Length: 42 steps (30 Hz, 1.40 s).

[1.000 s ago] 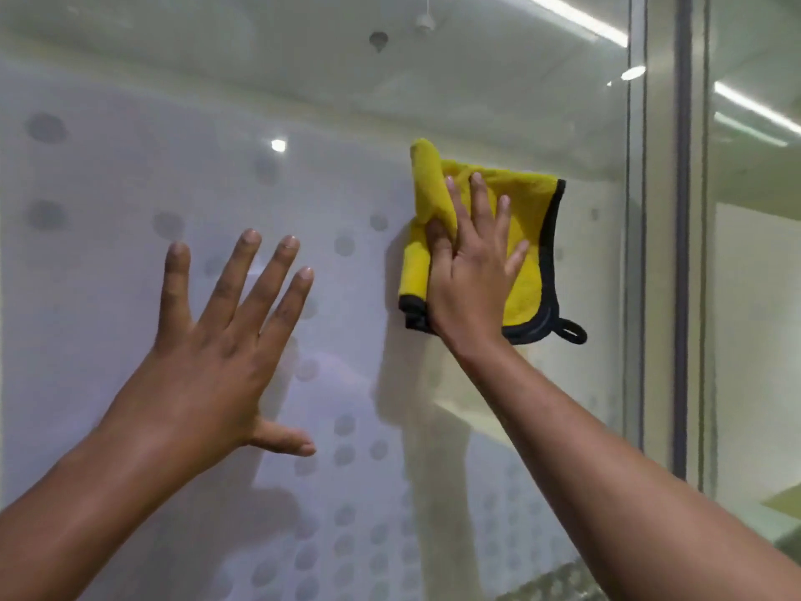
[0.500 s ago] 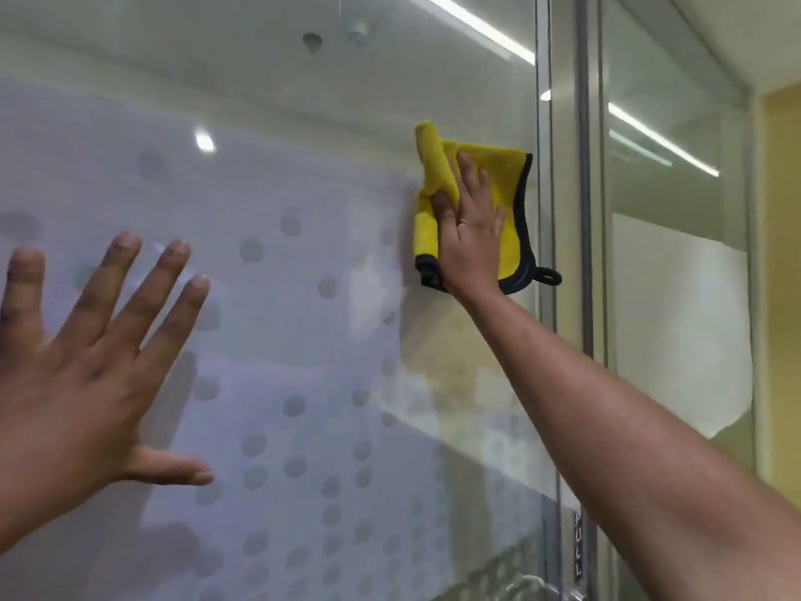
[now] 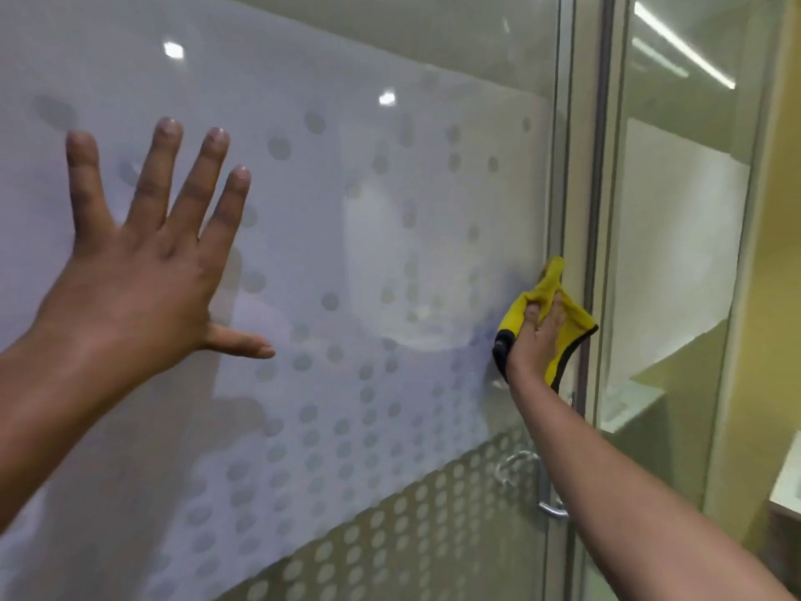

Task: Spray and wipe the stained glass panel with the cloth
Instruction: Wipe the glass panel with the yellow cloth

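Observation:
A frosted glass panel (image 3: 346, 236) with grey dots fills most of the view. My right hand (image 3: 537, 336) presses a yellow cloth (image 3: 518, 316) with a black border against the panel's right edge, beside the metal frame. The cloth is bunched under my fingers, one corner pointing up. My left hand (image 3: 143, 271) lies flat on the glass at the left, fingers spread, holding nothing. No spray bottle is in view.
A vertical metal frame (image 3: 576, 210) borders the panel on the right, with a door handle (image 3: 550, 509) low down. Beyond it is another clear glass pane (image 3: 676, 253) and a yellow wall (image 3: 776, 297) at the far right.
My right hand has dragged the cloth down the glass, from the upper part to mid-height at the right edge. The cloth is more crumpled. The view has shifted downward.

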Available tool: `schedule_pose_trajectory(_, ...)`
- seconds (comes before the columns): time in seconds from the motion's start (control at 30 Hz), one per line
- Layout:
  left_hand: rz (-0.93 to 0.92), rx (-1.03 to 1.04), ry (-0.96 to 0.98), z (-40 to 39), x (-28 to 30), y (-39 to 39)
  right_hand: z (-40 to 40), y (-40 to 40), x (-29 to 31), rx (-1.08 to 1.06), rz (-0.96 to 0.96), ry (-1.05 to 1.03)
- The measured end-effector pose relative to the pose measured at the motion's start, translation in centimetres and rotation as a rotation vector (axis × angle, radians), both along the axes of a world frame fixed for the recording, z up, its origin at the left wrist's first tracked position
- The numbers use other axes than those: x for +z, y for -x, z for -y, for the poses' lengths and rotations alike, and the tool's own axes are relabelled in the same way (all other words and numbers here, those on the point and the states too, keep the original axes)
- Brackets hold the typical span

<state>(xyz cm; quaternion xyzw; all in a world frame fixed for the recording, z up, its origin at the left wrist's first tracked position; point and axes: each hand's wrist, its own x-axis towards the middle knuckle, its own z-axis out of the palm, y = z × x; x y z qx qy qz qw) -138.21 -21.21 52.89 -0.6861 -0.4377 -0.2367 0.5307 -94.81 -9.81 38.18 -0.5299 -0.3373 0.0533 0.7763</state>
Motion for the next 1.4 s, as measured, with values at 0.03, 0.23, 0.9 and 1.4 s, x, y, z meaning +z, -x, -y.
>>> schedule_pose_trajectory(0.03, -0.01, 0.001, -0.022, 0.0, 0.0, 0.0, 0.4, 1.0, -1.7, 0.01, -0.032, 0.015)
schedule_pose_trajectory(0.23, -0.024, 0.069, -0.065, 1.2, -0.3, -0.4, 4.5, 11.4, -8.8, 0.065, -0.028, 0.002)
schedule_pose_trajectory(0.9, -0.01, 0.226, 0.025, 3.3, -0.1, -1.4, 9.7, 22.8, -8.1, 0.055, 1.683, -0.54)
schedule_pose_trajectory(1.4, 0.006, 0.278, 0.062, 3.7, -0.2, -1.6, 4.4, 11.4, 5.7, 0.049, 0.77, -0.272)
